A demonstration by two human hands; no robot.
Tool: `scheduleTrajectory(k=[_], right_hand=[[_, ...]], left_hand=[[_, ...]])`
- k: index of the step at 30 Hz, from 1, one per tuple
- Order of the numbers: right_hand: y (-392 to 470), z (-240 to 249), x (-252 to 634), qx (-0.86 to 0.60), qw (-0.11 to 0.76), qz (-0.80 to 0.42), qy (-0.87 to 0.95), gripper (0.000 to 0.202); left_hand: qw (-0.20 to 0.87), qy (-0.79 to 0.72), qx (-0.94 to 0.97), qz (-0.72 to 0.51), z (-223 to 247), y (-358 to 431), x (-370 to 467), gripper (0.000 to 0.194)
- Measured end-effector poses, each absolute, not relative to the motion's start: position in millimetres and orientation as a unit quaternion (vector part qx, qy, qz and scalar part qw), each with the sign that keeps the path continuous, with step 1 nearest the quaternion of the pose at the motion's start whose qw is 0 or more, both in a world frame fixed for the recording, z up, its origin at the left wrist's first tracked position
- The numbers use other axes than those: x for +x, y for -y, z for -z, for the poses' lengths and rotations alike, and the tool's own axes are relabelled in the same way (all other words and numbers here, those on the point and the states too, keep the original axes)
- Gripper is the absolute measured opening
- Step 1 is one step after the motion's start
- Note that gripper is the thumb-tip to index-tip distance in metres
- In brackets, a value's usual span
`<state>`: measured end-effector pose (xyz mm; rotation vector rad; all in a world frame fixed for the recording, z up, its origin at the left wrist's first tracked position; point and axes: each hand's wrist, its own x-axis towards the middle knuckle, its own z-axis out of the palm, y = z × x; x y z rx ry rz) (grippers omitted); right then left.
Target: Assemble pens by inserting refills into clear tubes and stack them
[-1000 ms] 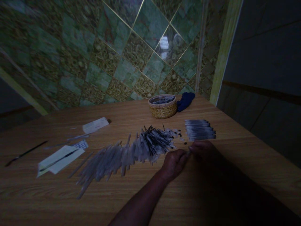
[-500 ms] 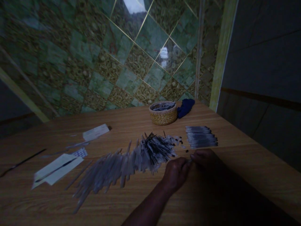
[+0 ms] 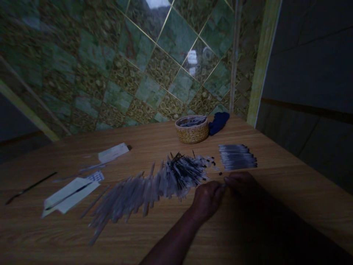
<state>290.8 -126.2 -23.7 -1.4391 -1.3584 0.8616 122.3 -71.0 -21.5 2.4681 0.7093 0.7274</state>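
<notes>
My left hand point(image 3: 206, 200) is closed around a slim pale pen barrel point(image 3: 223, 185), mostly hidden by the fingers. Close against it, my right hand point(image 3: 239, 182) pinches at the barrel's end; any small part in those fingertips is too dark to make out. Left of the hands spreads a long pile of clear pen barrels point(image 3: 124, 198). Dark pen refills point(image 3: 183, 169) lie heaped at its right end, with small black and clear plugs point(image 3: 211, 161) scattered beside them. Beyond my right hand, assembled-looking pens point(image 3: 237, 157) lie in a neat row.
A woven basket point(image 3: 192, 135) holding more pens stands at the back, beside a dark blue cloth point(image 3: 219, 123). Papers point(image 3: 71, 195) with a dark pen on top, a white slip point(image 3: 113, 152) and a thin dark stick point(image 3: 31, 187) lie on the left. A tiled wall point(image 3: 165, 73) borders the table.
The view has shifted slightly, so the tabletop things appear a little higher and further right. Both hands stay together in nearly the same pose.
</notes>
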Motion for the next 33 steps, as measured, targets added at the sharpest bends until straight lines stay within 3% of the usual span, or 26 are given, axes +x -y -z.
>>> scheduleTrajectory(k=[7,14,25,33], right_hand=[[126,21,290,-0.593,0.470,-0.359,0.546,0.040],[124,22,293,-0.584,0.484,-0.383,0.528,0.022],[124,30,291,-0.580,0.486,-0.369,0.540,0.038],[121,25,294,-0.573,0.475,-0.387,0.544,0.028]], left_hand=[[0.223,-0.259,0.902,-0.264,24,70,122,0.027],[0.222,-0.252,0.901,-0.273,23,70,122,0.027],[0.192,-0.254,0.910,-0.267,21,72,122,0.025],[0.172,-0.263,0.907,-0.281,22,70,121,0.025]])
